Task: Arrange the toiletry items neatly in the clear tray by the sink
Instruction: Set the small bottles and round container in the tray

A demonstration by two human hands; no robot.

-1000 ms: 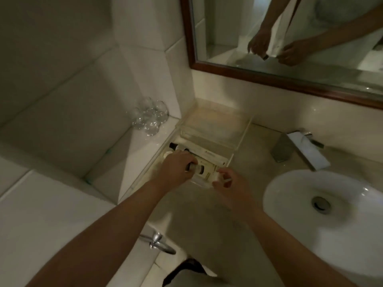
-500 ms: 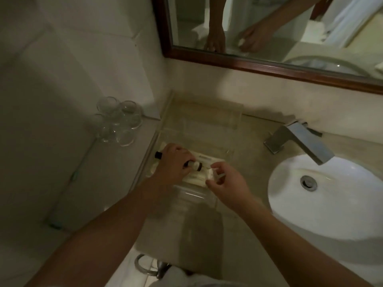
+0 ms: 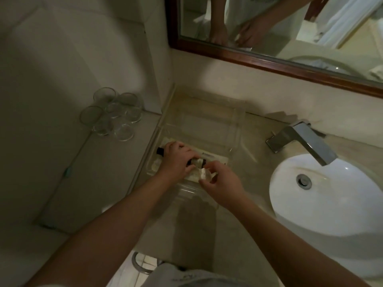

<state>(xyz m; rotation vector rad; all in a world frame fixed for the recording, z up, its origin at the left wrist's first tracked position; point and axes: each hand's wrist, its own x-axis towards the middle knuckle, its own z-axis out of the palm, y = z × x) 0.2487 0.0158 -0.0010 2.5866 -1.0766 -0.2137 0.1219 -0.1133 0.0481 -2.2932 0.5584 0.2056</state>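
Observation:
A clear tray [image 3: 236, 129] sits on the beige counter in the corner, left of the sink. In its near part lie small bottles with black caps [image 3: 160, 151] and a long white box [image 3: 211, 156]. My left hand [image 3: 176, 160] rests over the bottles, fingers curled around one small bottle [image 3: 198, 162] lying on its side. My right hand [image 3: 221, 181] is just in front of it, pinching a small white item [image 3: 204, 174] at the tray's near edge. The far part of the tray holds nothing visible.
Several upturned drinking glasses [image 3: 113, 113] stand on the tiled ledge to the left. A chrome tap [image 3: 302, 139] and a white basin [image 3: 331, 193] lie to the right. A wood-framed mirror [image 3: 269, 56] hangs above. A metal ring [image 3: 141, 264] hangs below the counter edge.
The view has swung left and down over the tray. Both hands stay at the tray's near end; my right hand has closed in towards my left hand with the white item.

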